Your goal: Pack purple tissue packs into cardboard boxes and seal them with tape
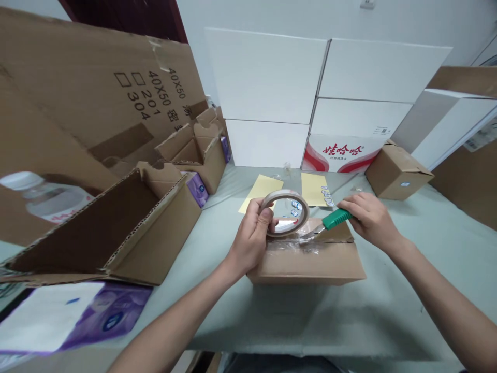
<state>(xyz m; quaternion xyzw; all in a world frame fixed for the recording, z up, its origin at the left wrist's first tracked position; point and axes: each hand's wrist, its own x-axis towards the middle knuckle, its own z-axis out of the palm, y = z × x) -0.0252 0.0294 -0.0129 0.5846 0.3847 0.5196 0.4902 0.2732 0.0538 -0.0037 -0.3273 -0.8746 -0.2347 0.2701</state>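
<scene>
My left hand (251, 239) is closed around a roll of clear tape (285, 212), held upright just above a small cardboard box (310, 261) on the table. A strip of tape runs from the roll onto the box top. My right hand (368, 217) grips a green-handled utility knife (333, 220), its blade pointing left toward the tape strip near the roll. The box lies flat with its flaps closed under both hands.
Two yellow sheets (261, 191) lie behind the box. An open cardboard box (116, 238) and another (198, 150) stand at left with purple packs (104, 316). White cartons (322, 98) are stacked at the back. A small closed box (398, 173) sits at right.
</scene>
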